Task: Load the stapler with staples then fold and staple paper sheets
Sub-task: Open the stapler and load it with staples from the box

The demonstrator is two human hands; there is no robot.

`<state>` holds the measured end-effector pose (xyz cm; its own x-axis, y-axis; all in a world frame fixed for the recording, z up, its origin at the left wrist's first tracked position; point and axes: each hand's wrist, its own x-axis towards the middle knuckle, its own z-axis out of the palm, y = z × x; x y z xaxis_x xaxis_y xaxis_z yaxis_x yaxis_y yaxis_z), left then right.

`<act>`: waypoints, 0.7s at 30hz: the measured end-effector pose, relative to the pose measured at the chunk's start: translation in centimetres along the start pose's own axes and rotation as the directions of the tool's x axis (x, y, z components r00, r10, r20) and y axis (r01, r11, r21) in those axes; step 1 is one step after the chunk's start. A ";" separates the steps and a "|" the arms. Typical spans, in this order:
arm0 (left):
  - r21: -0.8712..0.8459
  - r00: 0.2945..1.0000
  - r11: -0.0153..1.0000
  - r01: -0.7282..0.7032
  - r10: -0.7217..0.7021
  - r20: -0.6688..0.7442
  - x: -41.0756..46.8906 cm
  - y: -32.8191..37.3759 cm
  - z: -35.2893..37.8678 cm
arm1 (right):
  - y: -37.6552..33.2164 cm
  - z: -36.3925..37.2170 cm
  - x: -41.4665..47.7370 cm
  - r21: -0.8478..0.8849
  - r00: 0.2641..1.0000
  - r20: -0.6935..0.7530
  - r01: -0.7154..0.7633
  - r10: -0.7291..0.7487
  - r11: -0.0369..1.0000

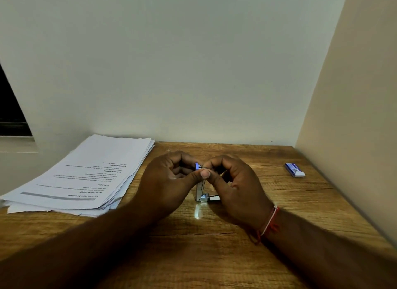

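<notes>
A small metal stapler (202, 194) with a blue top stands open on the wooden table (214, 256), its base on the surface and its upper arm raised. My left hand (169, 179) and my right hand (234, 185) meet over it and pinch its raised blue end between fingertips. My fingers hide most of the upper arm, so I cannot tell whether staples lie in it. A small blue and white staple box (294, 170) lies to the right, apart from my hands. A stack of printed paper sheets (86, 177) lies to the left.
The table sits in a corner, with a wall (193, 73) behind it and a beige side wall (354, 95) on the right. A dark window (10, 112) is at the far left. A red and white thread circles my right wrist (269, 224).
</notes>
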<state>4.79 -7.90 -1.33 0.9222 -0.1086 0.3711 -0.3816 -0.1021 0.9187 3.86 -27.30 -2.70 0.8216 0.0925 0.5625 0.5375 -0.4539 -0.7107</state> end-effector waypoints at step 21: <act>0.078 0.999 0.996 -0.031 0.033 -0.032 0.0 -0.4 0.5 | -0.3 0.5 -0.2 -0.073 0.998 -0.002 0.066 -0.067 0.995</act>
<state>4.96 -8.34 -1.76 0.9105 -0.0799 0.4057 -0.4135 -0.1753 0.8935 3.65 -26.73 -2.82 0.7837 0.1211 0.6092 0.5756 -0.5099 -0.6392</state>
